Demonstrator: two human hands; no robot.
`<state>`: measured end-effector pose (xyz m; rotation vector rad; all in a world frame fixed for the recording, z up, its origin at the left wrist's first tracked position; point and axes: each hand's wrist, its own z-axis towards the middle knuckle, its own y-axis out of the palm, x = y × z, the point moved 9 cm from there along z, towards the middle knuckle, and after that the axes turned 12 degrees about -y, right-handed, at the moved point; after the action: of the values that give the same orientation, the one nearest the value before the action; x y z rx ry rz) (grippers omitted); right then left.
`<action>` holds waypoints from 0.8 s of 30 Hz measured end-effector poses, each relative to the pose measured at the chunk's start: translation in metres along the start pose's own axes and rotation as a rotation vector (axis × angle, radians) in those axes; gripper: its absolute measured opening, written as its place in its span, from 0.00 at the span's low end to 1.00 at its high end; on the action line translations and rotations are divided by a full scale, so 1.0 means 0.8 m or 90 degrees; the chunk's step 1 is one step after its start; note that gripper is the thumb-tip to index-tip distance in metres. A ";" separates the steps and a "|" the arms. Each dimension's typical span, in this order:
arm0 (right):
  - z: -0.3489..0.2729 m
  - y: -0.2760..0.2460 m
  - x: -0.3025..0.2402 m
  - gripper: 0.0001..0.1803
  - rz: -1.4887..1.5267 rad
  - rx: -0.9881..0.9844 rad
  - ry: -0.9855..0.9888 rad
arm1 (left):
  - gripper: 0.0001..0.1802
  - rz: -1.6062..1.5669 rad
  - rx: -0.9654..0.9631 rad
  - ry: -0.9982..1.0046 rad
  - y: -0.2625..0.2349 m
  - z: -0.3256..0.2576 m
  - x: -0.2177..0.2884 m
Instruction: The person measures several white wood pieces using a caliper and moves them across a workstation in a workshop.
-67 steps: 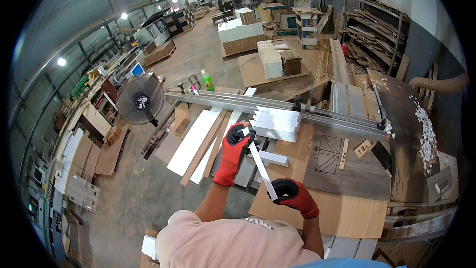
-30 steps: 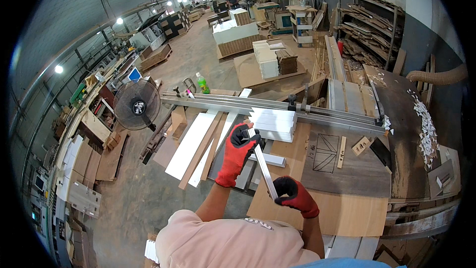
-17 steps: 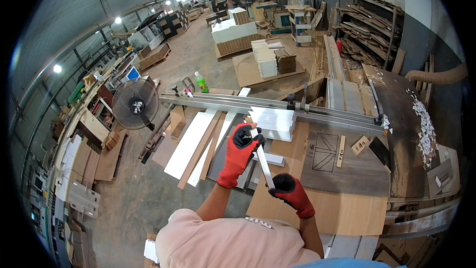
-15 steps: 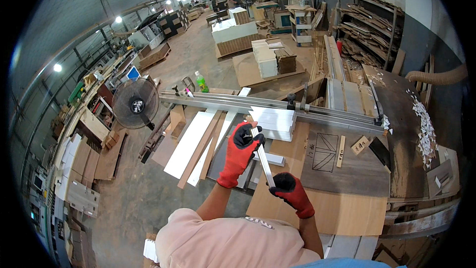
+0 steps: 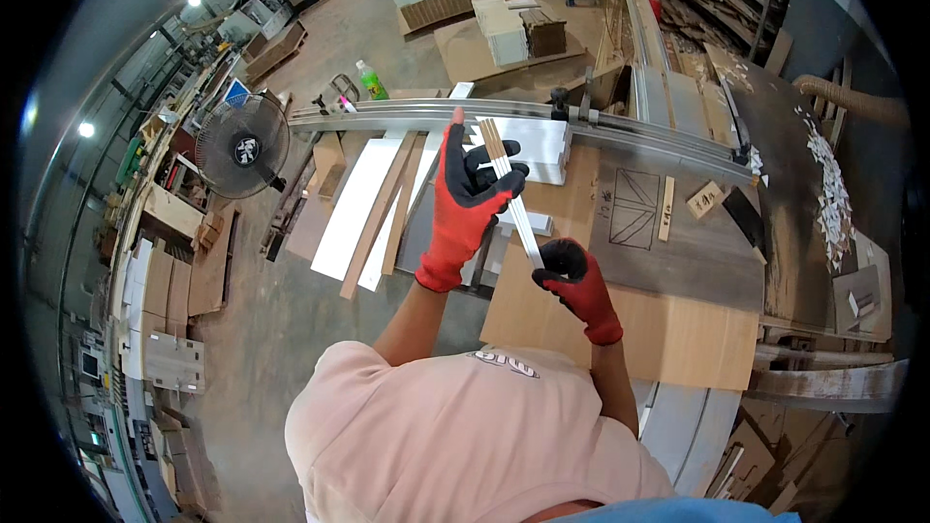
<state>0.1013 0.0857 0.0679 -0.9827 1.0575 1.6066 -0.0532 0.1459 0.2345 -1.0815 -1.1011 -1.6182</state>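
At the far left a standing fan (image 5: 242,145) is being aimed across the floor, beside white boards (image 5: 351,208) being left leaning off the saw bench. The left hand (image 5: 465,199), in a red-and-black glove, is being closed around the upper part of a narrow white strip (image 5: 511,196), apparently to steady it. The right hand (image 5: 572,276) is being pinched shut on the strip's lower end, so the piece is being held raised over the plywood sheet (image 5: 659,329), short of the aluminium fence rail (image 5: 630,126).

Both gloved hands, left hand (image 5: 468,196) and right hand (image 5: 573,276), grip a narrow strip (image 5: 508,189).
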 end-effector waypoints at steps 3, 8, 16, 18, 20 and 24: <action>-0.001 0.001 -0.001 0.20 0.003 -0.010 0.020 | 0.52 0.023 0.000 -0.004 0.005 -0.002 0.003; -0.002 -0.002 -0.003 0.20 0.018 0.000 0.014 | 0.52 0.047 -0.002 -0.011 0.007 -0.002 -0.001; 0.003 -0.005 -0.028 0.17 0.149 0.098 -0.053 | 0.52 -0.026 -0.077 -0.112 0.030 -0.006 -0.041; 0.005 -0.008 -0.032 0.16 0.103 0.110 -0.040 | 0.51 0.011 -0.092 -0.119 0.038 -0.008 -0.048; 0.004 -0.012 -0.030 0.14 0.099 0.121 -0.006 | 0.51 0.006 -0.106 -0.126 0.042 -0.009 -0.053; 0.002 -0.018 -0.033 0.14 0.098 0.132 -0.015 | 0.49 0.015 -0.108 -0.132 0.046 -0.008 -0.060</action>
<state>0.1215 0.0830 0.0900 -0.7580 1.2807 1.5900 -0.0075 0.1399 0.1944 -1.3937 -1.0944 -1.6307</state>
